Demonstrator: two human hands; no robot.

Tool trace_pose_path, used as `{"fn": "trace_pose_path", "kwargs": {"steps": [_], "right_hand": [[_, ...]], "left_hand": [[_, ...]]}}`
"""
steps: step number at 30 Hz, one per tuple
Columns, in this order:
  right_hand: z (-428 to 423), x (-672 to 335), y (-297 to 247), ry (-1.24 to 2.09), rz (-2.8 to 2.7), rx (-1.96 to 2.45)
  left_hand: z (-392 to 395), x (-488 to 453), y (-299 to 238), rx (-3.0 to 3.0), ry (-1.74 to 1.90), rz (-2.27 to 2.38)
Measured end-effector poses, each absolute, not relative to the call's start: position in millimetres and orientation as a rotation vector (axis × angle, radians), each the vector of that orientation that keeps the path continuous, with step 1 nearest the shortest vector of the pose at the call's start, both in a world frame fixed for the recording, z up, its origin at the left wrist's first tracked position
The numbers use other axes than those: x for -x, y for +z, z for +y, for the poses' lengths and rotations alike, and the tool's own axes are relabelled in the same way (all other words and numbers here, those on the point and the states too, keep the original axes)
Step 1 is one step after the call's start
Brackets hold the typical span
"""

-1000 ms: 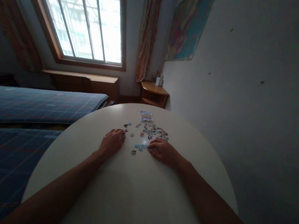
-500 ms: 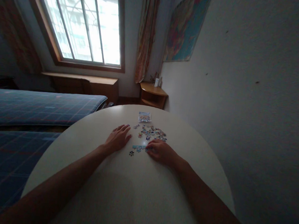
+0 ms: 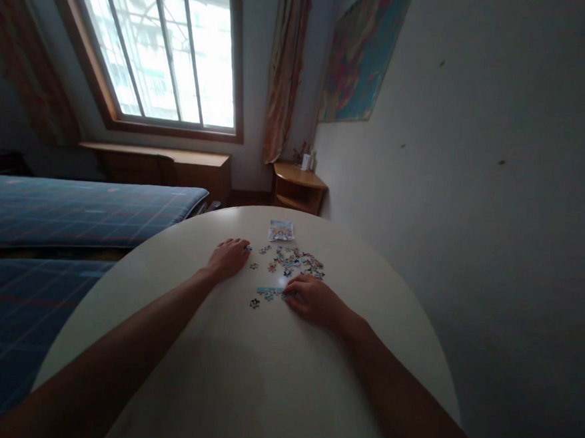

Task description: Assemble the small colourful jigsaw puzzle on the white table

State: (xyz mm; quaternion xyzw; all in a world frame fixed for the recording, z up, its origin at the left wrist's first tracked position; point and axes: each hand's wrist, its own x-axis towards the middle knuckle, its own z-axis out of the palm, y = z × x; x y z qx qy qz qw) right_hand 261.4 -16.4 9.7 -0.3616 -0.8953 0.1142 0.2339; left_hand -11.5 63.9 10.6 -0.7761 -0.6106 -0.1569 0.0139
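Note:
A joined light-blue strip of jigsaw pieces (image 3: 268,292) lies on the table in front of me. My right hand (image 3: 312,297) rests at the strip's right end, fingertips pinched on a jigsaw piece there that they mostly cover. Farther left and forward, my left hand (image 3: 228,257) has its fingers drawn together at a small dark jigsaw piece (image 3: 248,248). A loose heap of jigsaw pieces (image 3: 294,259) spreads beyond my right hand. Single pieces lie apart: a dark-and-white piece (image 3: 255,303) below the strip and another small piece (image 3: 254,266) beside my left hand.
Behind the heap lies a picture packet (image 3: 281,231) on the round white table (image 3: 241,375). A plaid-covered bed (image 3: 82,211) stands to the left, a white wall (image 3: 447,223) to the right. A wooden corner shelf (image 3: 300,175) is beyond the table.
My left hand has shifted slightly forward and left, its fingers drawing in at the dark piece and uncovering another small piece. My right hand stays at the strip's end.

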Motion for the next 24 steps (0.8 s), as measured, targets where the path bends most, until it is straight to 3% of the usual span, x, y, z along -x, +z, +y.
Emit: {"fn": "trace_pose_path", "kwargs": {"steps": [8,14,24], "right_hand": [[-17,-262,11,0.327,-2.464,0.979],[-17,-262,12,0.353,-2.480,0.967],[-17,-258,9,0.230,-2.510,1.148]], "left_hand": [[59,-9,8,2.506,-0.579,-1.763],[58,-19,-3,2.850,-0.666,-1.332],[62,-13,3,2.682,-0.751,-1.500]]}}
